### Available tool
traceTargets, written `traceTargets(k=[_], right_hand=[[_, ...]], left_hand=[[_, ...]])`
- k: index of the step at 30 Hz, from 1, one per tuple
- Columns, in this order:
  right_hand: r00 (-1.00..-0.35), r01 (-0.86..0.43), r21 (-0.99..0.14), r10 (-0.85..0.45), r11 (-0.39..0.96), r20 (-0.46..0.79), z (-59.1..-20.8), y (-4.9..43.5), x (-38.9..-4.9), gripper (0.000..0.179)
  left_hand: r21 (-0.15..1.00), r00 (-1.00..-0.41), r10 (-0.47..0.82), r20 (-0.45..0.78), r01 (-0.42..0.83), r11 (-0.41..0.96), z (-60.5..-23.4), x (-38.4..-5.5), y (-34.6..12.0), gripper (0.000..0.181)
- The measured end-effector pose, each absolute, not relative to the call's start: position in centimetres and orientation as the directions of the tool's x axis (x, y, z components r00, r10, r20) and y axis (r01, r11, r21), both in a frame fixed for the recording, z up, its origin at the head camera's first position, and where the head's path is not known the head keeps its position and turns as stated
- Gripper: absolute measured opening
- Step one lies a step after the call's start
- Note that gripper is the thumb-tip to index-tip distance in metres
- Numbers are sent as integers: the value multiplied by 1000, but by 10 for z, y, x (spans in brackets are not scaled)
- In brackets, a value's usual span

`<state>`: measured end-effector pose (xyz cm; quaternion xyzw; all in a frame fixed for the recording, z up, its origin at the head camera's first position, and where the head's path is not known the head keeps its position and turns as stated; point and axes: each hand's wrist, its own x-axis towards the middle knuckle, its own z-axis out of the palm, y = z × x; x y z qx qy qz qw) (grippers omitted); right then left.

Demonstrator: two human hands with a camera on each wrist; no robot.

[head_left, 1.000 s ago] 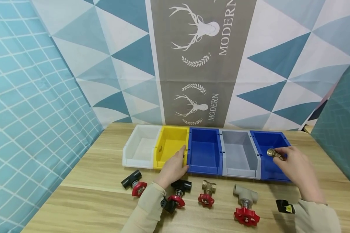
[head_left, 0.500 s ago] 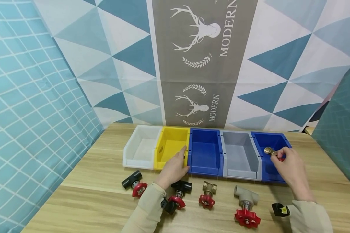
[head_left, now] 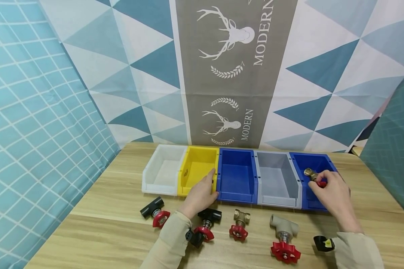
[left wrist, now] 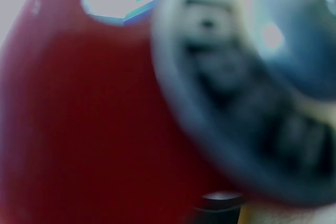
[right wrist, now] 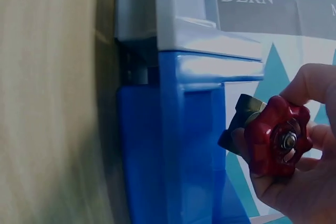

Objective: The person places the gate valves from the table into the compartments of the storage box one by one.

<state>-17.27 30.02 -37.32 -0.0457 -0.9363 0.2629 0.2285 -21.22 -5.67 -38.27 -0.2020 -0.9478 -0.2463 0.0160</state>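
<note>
Gripping what, right hand (head_left: 334,192)?
Brass valve (head_left: 311,173), held above right-end blue bin (head_left: 308,160).
Long axis?
Slanted: in head view, brass end (right wrist: 245,113) points far-left, red handwheel (right wrist: 268,135) near-right.
Left hand (head_left: 198,195)?
Fingers extended, resting against yellow bin (head_left: 199,158) edge.

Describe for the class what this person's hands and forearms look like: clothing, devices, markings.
The left hand and right hand are bare, with no gloves visible. The left sleeve and right sleeve are plain, light beige cloth, ending near the wrists. A small black left wrist camera shows by one cuff; the black right wrist camera has a yellow patch.
</note>
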Motion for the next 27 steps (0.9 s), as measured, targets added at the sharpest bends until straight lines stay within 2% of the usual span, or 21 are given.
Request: traceTargets(k=[15, 27], right_hand=[[-907, -45, -436, 146, 899, 395, -386, 300, -178, 12], [-940, -26, -418, 120, 908, 319, -393, 303, -180, 17]], left_hand=[[456, -919, 375, 121, 387, 801, -381, -211, -56, 75], [448, -921, 372, 115, 382, 808, -381, -211, -56, 75]])
